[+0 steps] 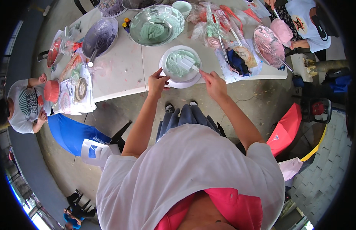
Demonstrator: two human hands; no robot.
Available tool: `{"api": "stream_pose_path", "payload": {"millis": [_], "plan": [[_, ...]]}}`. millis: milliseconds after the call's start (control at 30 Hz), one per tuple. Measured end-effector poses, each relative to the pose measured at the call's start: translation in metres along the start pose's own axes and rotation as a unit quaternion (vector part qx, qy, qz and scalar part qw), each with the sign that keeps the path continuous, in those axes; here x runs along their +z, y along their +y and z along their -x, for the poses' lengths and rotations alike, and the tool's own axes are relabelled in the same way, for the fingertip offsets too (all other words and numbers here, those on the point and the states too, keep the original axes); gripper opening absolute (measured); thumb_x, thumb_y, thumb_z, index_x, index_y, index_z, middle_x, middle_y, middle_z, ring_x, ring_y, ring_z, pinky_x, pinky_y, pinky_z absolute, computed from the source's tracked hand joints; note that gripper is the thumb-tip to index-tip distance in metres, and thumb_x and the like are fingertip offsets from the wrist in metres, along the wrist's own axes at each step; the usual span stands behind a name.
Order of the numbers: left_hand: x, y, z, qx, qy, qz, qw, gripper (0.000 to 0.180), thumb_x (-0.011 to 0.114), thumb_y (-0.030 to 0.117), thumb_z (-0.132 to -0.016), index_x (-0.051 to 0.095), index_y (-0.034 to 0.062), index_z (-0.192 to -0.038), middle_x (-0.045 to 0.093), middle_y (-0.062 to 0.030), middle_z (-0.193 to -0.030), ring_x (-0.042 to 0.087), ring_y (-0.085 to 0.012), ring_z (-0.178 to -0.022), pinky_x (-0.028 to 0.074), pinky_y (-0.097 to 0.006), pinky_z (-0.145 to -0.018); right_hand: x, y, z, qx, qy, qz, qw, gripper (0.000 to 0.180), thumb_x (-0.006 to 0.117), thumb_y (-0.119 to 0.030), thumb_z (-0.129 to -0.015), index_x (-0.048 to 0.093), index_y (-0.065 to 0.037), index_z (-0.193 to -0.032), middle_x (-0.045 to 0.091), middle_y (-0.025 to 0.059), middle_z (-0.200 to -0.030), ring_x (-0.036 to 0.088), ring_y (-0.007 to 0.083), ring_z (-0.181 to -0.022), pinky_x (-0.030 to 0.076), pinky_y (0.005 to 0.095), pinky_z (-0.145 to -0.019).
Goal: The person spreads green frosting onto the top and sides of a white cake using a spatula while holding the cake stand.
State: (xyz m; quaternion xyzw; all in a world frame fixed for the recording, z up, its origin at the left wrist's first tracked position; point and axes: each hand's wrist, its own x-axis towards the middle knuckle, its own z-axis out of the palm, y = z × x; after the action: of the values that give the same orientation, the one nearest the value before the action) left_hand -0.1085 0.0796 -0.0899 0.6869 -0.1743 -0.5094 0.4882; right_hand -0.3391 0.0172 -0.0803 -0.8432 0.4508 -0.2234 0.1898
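A round white cake stand [163, 65] is at the table's front edge, with pale green frosting [174, 66] spread over the round top that it bears. My left hand [158, 82] grips the stand's left edge, thumb and fingers closed at the rim. In my right hand [215, 86] is the handle of a white spatula [188, 62]. Its flat blade lies on the frosting, tilted toward the upper left. Beyond the stand sits a steel bowl [136, 34] holding more green frosting, with a pale green cup [181, 7] beside it.
A bowl of purple frosting [109, 28] with a whisk stands left, and a bowl of pink frosting [266, 46] right. Piping bags [214, 28] and a dark blue cloth [238, 63] lie right of the stand. Two people with cakes work at either side. Umbrellas [76, 134] stand behind.
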Motion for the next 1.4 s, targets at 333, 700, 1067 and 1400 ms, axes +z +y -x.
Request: {"api": "stream_pose_path", "payload": {"millis": [333,700,1067,1400], "plan": [[0.000,-0.004,-0.001,0.002,0.001,0.012,1.000,0.055,0.061,0.002,-0.071,0.046,0.0040,-0.123,0.057,-0.0040,-0.074,0.055,-0.0111,-0.060,0.049,-0.024,-0.041,-0.011,0.022,-0.004,0.041,0.017,-0.004,0.999,0.028,0.055,-0.014,-0.080,0.061,-0.023,-0.106,0.049,0.0083,-0.068,0.054,0.0264,-0.061,0.043,0.0368,-0.054],[0.002,0.000,-0.001,-0.002,0.001,0.006,1.000,0.054,0.060,0.001,-0.070,0.046,0.0037,-0.123,0.058,-0.0044,-0.074,0.056,-0.0114,-0.059,0.049,-0.025,-0.041,-0.003,-0.007,0.045,0.052,-0.003,-0.085,0.995,0.031,0.056,-0.012,-0.079,0.060,-0.022,-0.109,0.049,0.0081,-0.069,0.053,0.0261,-0.058,0.042,0.0372,-0.052],[0.003,0.000,0.000,-0.005,0.001,0.002,1.000,0.055,0.061,0.002,-0.070,0.046,0.0038,-0.123,0.059,-0.0050,-0.075,0.056,-0.0116,-0.059,0.049,-0.025,-0.041,-0.005,0.012,-0.025,0.010,0.008,0.001,1.000,0.029,0.055,-0.014,-0.080,0.061,-0.026,-0.105,0.047,0.0072,-0.068,0.054,0.0261,-0.060,0.044,0.0379,-0.053],[0.001,-0.004,-0.004,-0.007,-0.008,0.025,1.000,0.059,0.061,0.001,-0.068,0.043,0.0037,-0.125,0.058,-0.0052,-0.074,0.055,-0.0112,-0.057,0.050,-0.025,-0.039,-0.020,0.015,0.022,0.081,-0.005,-0.039,0.996,0.031,0.055,-0.013,-0.080,0.059,-0.024,-0.109,0.047,0.0073,-0.068,0.052,0.0257,-0.059,0.042,0.0359,-0.052]]}}
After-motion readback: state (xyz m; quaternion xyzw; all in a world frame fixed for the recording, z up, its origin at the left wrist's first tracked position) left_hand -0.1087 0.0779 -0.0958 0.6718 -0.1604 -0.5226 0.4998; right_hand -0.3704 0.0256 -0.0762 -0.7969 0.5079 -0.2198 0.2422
